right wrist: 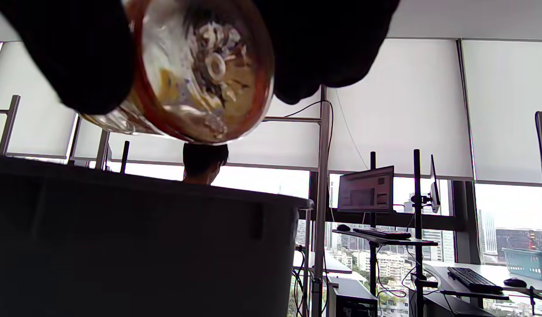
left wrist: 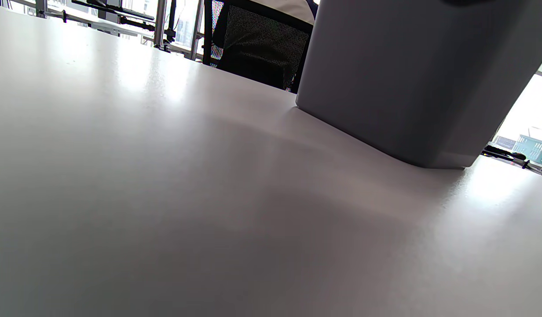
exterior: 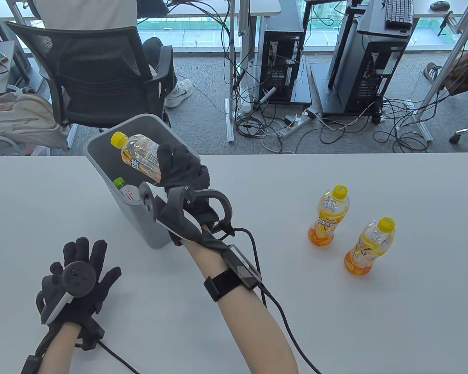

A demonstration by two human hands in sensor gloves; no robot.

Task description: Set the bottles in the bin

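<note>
Your right hand point(exterior: 183, 171) holds a yellow-capped bottle point(exterior: 140, 155) over the open mouth of the grey bin point(exterior: 140, 226), tilted with its cap toward the far left and its base in your palm. The main risk is the release: the bottle lies slantwise above the opening, so if you let go while its base sits over the near rim, it could strike that rim and tumble back onto the desk point(exterior: 257, 311). A green-capped bottle point(exterior: 124, 189) already stands inside against the near wall, and the falling one may knock against it and lodge crookedly instead of dropping through. The bin looks light and sits at the far left of the desk, so a push from your wrist against its wall could shift or tip it. Your right fingers point(exterior: 171, 155) curl closed around the lower body of the bottle; in the right wrist view its round base point(right wrist: 200, 70) fills the gap between dark glove on either side, though how firmly you grip is hard to judge from there. Your left hand point(exterior: 78, 278) rests flat on the near left of the desk, fingers spread wide, holding nothing. Two more orange bottles point(exterior: 329, 216) point(exterior: 370, 247) stand upright on the right, well apart from the bin, not yet binned.
</note>
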